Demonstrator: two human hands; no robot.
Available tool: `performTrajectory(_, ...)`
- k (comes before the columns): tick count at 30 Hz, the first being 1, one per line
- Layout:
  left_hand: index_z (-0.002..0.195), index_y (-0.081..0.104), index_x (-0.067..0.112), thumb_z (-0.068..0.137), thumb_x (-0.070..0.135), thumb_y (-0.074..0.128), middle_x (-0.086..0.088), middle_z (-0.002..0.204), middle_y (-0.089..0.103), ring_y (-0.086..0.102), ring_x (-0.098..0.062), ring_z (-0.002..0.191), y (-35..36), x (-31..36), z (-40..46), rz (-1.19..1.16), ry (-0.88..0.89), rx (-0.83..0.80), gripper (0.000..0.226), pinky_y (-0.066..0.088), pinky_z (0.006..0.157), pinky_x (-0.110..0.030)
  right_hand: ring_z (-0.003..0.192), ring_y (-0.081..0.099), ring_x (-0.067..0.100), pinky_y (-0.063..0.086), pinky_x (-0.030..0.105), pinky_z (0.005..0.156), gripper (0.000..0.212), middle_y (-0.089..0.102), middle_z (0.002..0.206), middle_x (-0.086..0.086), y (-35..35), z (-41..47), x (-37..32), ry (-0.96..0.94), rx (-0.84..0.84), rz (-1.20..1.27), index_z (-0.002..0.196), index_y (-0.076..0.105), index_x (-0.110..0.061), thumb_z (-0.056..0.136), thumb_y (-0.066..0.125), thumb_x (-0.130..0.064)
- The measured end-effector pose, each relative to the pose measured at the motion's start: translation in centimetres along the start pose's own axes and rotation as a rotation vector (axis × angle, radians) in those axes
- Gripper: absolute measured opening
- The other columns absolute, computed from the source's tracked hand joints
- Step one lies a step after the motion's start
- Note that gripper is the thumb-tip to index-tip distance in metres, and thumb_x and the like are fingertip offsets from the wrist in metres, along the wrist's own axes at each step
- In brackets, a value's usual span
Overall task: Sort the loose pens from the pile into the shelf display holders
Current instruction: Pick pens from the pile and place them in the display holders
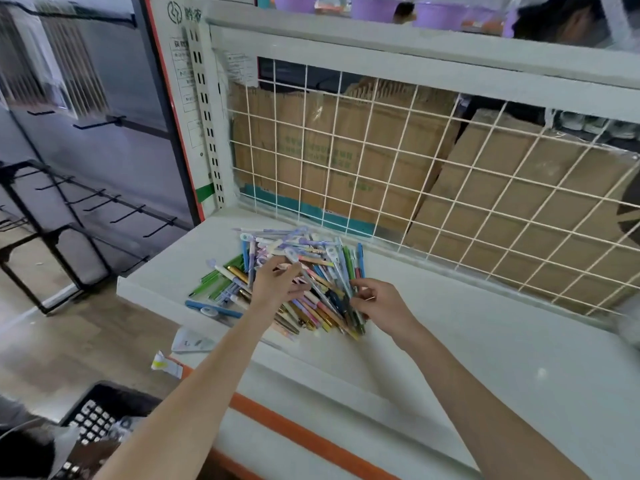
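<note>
Pile of loose pens lies on the white shelf, near its back-left corner, just in front of the wire grid. Left hand sits on the pile's left-middle, fingers curled, pinching a pink-white pen. Right hand at the pile's right edge, fingers bent onto the pens; actual hold can't be told. Blue pen lies apart near the shelf's front-left edge.

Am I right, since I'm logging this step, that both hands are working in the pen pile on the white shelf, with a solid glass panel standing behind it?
Not quite. The head view shows a white wire grid panel behind the pen pile, not solid glass; cardboard boxes show through it. The rest holds: the left hand and right hand are both in the pile on the white shelf.
</note>
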State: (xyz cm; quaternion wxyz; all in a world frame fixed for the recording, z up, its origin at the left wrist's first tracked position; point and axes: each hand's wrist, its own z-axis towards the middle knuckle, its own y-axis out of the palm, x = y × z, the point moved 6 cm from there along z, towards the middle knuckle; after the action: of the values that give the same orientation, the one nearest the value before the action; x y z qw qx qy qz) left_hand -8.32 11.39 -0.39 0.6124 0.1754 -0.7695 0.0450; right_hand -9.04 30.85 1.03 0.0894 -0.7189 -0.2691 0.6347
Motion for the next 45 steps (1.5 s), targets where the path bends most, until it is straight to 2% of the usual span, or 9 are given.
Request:
performTrajectory(3, 0.120, 0.048, 0.007, 0.094, 0.012, 0.055, -0.007, 0.089, 0.065, 0.071, -0.023, 0.076, 1.1, 0.8, -0.8, -0.005, 0.086, -0.111, 0.028, 0.058, 0.071, -0.027, 0.073, 0.054, 0.010, 0.044, 0.012, 0.058, 0.039, 0.060, 0.096, 0.008, -0.6, -0.9, 0.3, 0.005, 0.037, 0.089, 0.128, 0.055, -0.011, 0.089, 0.058, -0.004)
performTrajectory(6, 0.114, 0.049, 0.007, 0.095, 0.010, 0.053, -0.007, 0.088, 0.063, 0.067, -0.020, 0.080, 3.1, 1.8, -1.8, 0.037, 0.174, -0.211, 0.020, 0.056, 0.081, -0.032, 0.066, 0.052, 0.011, 0.046, 0.014, 0.056, 0.034, 0.058, 0.081, 0.004, -1.5, -2.2, 0.6, 0.008, 0.077, 0.173, 0.122, 0.057, -0.013, 0.090, 0.054, -0.001)
performTrajectory(10, 0.106, 0.051, 0.003, 0.094, 0.008, 0.052, -0.015, 0.093, 0.064, 0.067, -0.013, 0.071, 7.1, 2.1, -3.3, 0.073, 0.223, -0.308, 0.014, 0.056, 0.066, -0.021, 0.061, 0.050, 0.014, 0.046, 0.019, 0.058, 0.029, 0.056, 0.075, 0.006, -3.9, -4.0, 1.3, -0.003, 0.132, 0.209, 0.116, 0.062, -0.006, 0.089, 0.054, 0.003)
performTrajectory(15, 0.122, 0.045, 0.008, 0.093, 0.005, 0.053, -0.008, 0.089, 0.069, 0.068, -0.014, 0.071, 13.4, 2.0, -5.7, 0.070, 0.261, -0.431, 0.031, 0.058, 0.069, -0.029, 0.061, 0.052, 0.015, 0.048, 0.019, 0.060, 0.025, 0.052, 0.074, 0.001, -8.7, -7.3, 2.6, -0.028, 0.228, 0.287, 0.096, 0.065, -0.011, 0.085, 0.055, 0.008)
performTrajectory(18, 0.122, 0.041, 0.013, 0.092, 0.002, 0.054, -0.009, 0.087, 0.068, 0.068, -0.009, 0.065, 18.0, 1.6, -7.9, 0.081, 0.271, -0.486, 0.035, 0.057, 0.063, -0.024, 0.063, 0.054, 0.014, 0.049, 0.022, 0.063, 0.024, 0.053, 0.076, -0.001, -12.1, -10.0, 4.5, -0.026, 0.300, 0.318, 0.094, 0.065, -0.013, 0.084, 0.056, 0.007)
performTrajectory(23, 0.124, 0.042, 0.018, 0.092, 0.005, 0.056, -0.011, 0.088, 0.069, 0.068, -0.014, 0.061, 26.2, -0.2, -12.6, 0.138, 0.292, -0.589, 0.037, 0.055, 0.059, -0.023, 0.063, 0.055, 0.012, 0.049, 0.018, 0.061, 0.021, 0.055, 0.076, -0.001, -19.1, -15.3, 9.3, 0.002, 0.439, 0.327, 0.094, 0.065, -0.014, 0.087, 0.055, 0.004)
performTrajectory(28, 0.123, 0.048, 0.022, 0.090, 0.006, 0.058, -0.004, 0.084, 0.071, 0.066, -0.015, 0.061, 34.0, -3.2, -17.8, 0.214, 0.355, -0.612, 0.038, 0.056, 0.059, -0.026, 0.064, 0.056, 0.011, 0.050, 0.018, 0.059, 0.013, 0.059, 0.076, -0.001, -26.5, -20.9, 14.8, 0.002, 0.550, 0.324, 0.098, 0.065, -0.007, 0.091, 0.055, -0.004)
performTrajectory(34, 0.108, 0.049, 0.041, 0.089, 0.009, 0.061, 0.004, 0.081, 0.071, 0.065, -0.012, 0.059, 41.6, -5.9, -23.4, 0.225, 0.446, -0.554, 0.038, 0.054, 0.056, -0.022, 0.062, 0.059, 0.010, 0.051, 0.020, 0.059, 0.006, 0.060, 0.072, 0.004, -33.5, -27.0, 21.3, 0.019, 0.617, 0.347, 0.092, 0.062, -0.005, 0.089, 0.057, -0.003)
performTrajectory(45, 0.128, 0.046, 0.023, 0.091, 0.011, 0.060, 0.002, 0.085, 0.071, 0.066, -0.010, 0.062, 47.5, -7.2, -26.0, 0.140, 0.514, -0.380, 0.041, 0.051, 0.059, -0.016, 0.066, 0.060, 0.018, 0.051, 0.030, 0.065, 0.016, 0.064, 0.075, 0.008, -42.8, -29.4, 25.4, -0.004, 0.638, 0.276, 0.089, 0.058, -0.016, 0.084, 0.063, -0.002)
